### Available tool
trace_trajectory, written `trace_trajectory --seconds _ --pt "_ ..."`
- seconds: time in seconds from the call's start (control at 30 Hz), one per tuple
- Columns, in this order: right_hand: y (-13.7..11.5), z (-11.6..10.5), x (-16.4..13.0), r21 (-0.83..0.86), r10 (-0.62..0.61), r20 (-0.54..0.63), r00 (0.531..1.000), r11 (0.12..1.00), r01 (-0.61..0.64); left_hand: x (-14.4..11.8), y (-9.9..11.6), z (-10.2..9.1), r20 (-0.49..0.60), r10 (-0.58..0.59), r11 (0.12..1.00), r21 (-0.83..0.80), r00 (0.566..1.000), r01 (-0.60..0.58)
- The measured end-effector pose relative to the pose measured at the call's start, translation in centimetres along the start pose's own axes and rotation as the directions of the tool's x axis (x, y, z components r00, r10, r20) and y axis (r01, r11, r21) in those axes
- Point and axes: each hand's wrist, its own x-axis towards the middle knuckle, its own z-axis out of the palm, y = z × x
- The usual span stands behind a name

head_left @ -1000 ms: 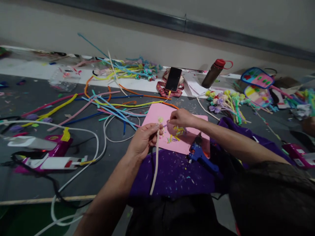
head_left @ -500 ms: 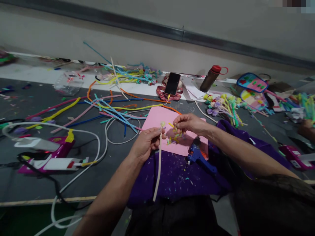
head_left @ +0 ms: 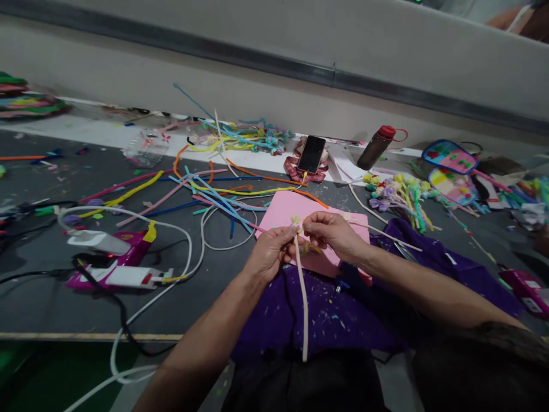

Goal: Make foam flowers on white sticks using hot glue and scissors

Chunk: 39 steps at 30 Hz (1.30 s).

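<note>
My left hand [head_left: 270,250] pinches a long cream pipe cleaner [head_left: 302,297] near its top, where a small pale yellow coil sits. The stem hangs down over a purple cloth [head_left: 317,312]. My right hand [head_left: 332,232] meets the left at the coil and pinches a small yellow piece against it. Both hands hover over a pink sheet [head_left: 283,210] with small coloured cuttings on it.
Loose pipe cleaners [head_left: 206,191] in many colours lie to the left. A pink glue gun with white cables [head_left: 111,257] sits at the left. A phone [head_left: 311,154], a bottle [head_left: 377,146], finished pipe-cleaner flowers [head_left: 398,191] and craft fans [head_left: 448,154] lie farther back and right.
My right hand picked a yellow piece off the pink sheet and brought it to the coil held by my left hand. The blue glue gun is now hidden under my right arm.
</note>
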Motion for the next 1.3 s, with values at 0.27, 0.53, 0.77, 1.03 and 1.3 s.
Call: trace_trajectory --seconds 0.27,0.53,0.77,1.03,1.3 --pt "-0.2 0.6 0.1 -0.027 -0.029 -0.009 1.0 0.999 0.029 -0.6 0.5 0.4 0.027 0.005 0.999 0.035 1.0 -0.006" --pt "0.3 -0.3 0.2 0.261 0.087 0.282 0.955 0.951 -0.164 -0.9 0.7 0.9 0.063 0.039 0.999 0.017 0.997 -0.041" --pt "0.7 -1.1 0.5 0.303 0.104 0.325 0.94 0.93 -0.208 -1.1 0.6 1.3 0.041 0.016 0.999 0.037 0.999 -0.017" --pt "1.0 -1.1 1.0 0.304 0.104 0.368 0.924 0.926 -0.225 -1.1 0.5 1.5 0.03 0.052 0.997 0.06 0.998 -0.054" --pt "-1.6 -4.0 -1.7 -0.099 -0.05 0.051 0.997 0.994 0.054 -0.9 0.5 1.3 0.031 -0.007 0.997 0.077 1.0 0.005"
